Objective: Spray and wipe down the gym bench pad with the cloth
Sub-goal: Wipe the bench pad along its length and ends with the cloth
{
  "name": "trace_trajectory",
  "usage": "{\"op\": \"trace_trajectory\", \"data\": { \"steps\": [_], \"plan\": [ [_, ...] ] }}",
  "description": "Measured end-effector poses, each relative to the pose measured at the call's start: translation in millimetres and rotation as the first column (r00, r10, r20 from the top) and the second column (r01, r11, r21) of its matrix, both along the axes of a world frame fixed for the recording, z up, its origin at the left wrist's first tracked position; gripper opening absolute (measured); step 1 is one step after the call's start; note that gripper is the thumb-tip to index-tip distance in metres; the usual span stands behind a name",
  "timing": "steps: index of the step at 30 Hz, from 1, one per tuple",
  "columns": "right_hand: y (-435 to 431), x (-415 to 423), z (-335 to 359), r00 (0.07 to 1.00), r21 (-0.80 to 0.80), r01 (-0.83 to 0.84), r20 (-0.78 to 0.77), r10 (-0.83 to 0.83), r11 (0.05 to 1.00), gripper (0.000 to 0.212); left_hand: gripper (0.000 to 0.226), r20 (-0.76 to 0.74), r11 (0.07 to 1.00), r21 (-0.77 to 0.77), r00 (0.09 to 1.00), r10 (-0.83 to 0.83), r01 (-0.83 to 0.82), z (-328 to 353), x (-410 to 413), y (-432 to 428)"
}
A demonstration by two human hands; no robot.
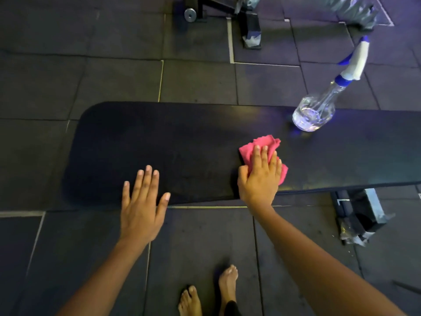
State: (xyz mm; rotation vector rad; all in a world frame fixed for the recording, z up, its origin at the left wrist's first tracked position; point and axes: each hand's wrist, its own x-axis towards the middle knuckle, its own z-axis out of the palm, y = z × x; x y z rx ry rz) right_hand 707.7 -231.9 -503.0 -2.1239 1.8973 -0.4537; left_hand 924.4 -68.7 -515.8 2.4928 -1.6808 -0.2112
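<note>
The black gym bench pad [182,142] runs across the middle of the head view from left to right. A crumpled pink cloth [266,144] lies on it near the front edge. My right hand [260,176] presses flat on the cloth with straight fingers. My left hand [142,201] is spread open, its fingers over the pad's front edge, holding nothing. A clear spray bottle [319,108] with a white and blue trigger head stands on the pad to the right, beyond the cloth.
Dark rubber floor tiles [79,236] surround the bench. A bench leg [360,213] sits under the pad at the right. Another machine's frame [250,26] and a small weight plate [190,15] stand at the back. My bare feet [209,295] are below.
</note>
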Motion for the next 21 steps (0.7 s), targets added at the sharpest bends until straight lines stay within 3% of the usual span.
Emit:
{"op": "trace_trajectory", "data": {
  "steps": [6,12,18,21],
  "plan": [
    [13.3,12.9,5.6,0.985,0.026,0.072,0.155,-0.075,0.997,0.068,0.062,-0.053,0.997,-0.062,0.998,0.039,-0.043,-2.6,-3.9,-1.4],
    [67.4,75.3,0.6,0.966,-0.076,-0.096,0.232,0.111,0.993,0.059,0.059,-0.250,0.976,-0.207,0.968,0.015,-0.068,1.9,6.7,3.2],
    [109.4,157.1,2.4,0.917,0.016,-0.329,0.245,0.316,0.944,0.059,0.064,-0.154,0.946,-0.146,0.951,0.268,-0.290,-1.3,73.0,27.1],
    [109.8,169.0,5.9,0.851,0.052,-0.489,0.245,0.464,0.871,0.057,0.066,-0.108,0.981,-0.073,0.980,0.169,-0.177,-0.7,89.1,37.1]
  ]
}}
